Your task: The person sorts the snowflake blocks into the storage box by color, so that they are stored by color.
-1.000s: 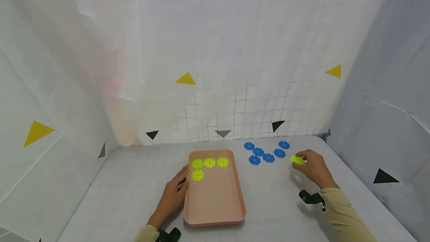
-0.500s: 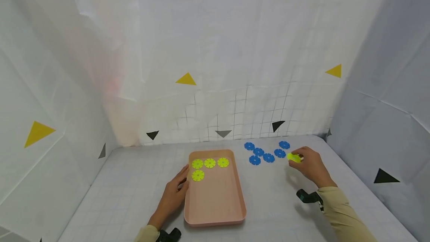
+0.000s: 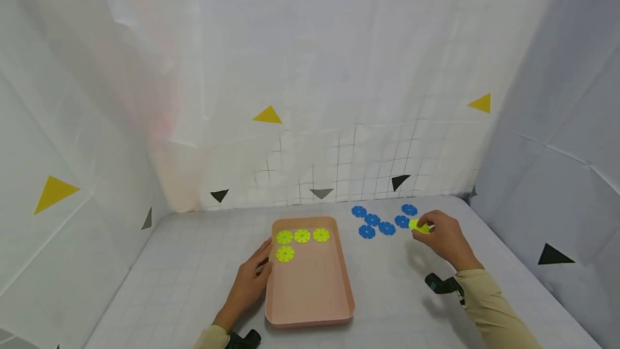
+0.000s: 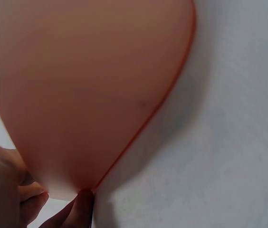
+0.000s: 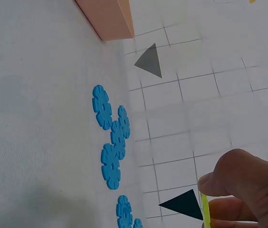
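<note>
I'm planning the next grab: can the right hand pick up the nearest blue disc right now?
Probably not cleanly: the right hand is close to the nearest blue disc, but it pinches a yellow disc, which takes up its grip.

Right grip point(image 3: 446, 237) in a pinch

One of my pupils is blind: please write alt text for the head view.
A right hand pinches a yellow disc above a white table, near six blue discs. A left hand rests against a pink tray holding four more yellow discs.
</note>
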Demonstrator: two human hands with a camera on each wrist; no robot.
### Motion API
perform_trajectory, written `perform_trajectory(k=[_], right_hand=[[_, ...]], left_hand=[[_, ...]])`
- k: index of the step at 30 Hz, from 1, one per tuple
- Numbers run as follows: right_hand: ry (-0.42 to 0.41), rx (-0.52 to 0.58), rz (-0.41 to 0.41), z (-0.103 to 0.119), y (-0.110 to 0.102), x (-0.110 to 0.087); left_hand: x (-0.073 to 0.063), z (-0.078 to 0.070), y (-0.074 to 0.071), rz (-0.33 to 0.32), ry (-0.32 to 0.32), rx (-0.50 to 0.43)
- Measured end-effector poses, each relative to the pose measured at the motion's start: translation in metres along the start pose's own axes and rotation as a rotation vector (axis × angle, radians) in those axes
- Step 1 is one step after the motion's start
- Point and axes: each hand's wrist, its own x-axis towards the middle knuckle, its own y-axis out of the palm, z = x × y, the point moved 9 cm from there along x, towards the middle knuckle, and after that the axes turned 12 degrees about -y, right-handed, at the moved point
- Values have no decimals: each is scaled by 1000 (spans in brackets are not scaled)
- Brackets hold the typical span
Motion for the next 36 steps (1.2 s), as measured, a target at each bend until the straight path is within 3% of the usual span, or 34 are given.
perform_trajectory(k=[20, 28, 36], right_hand=[[-50, 29, -19, 29, 3, 9], [-130, 48, -40, 47, 6, 14], [-154, 70, -33, 62, 11, 17]], left_hand=[[0, 0, 1, -4, -3, 6], [-1, -1, 0, 0, -10, 9], [-1, -2, 1, 7, -24, 4]])
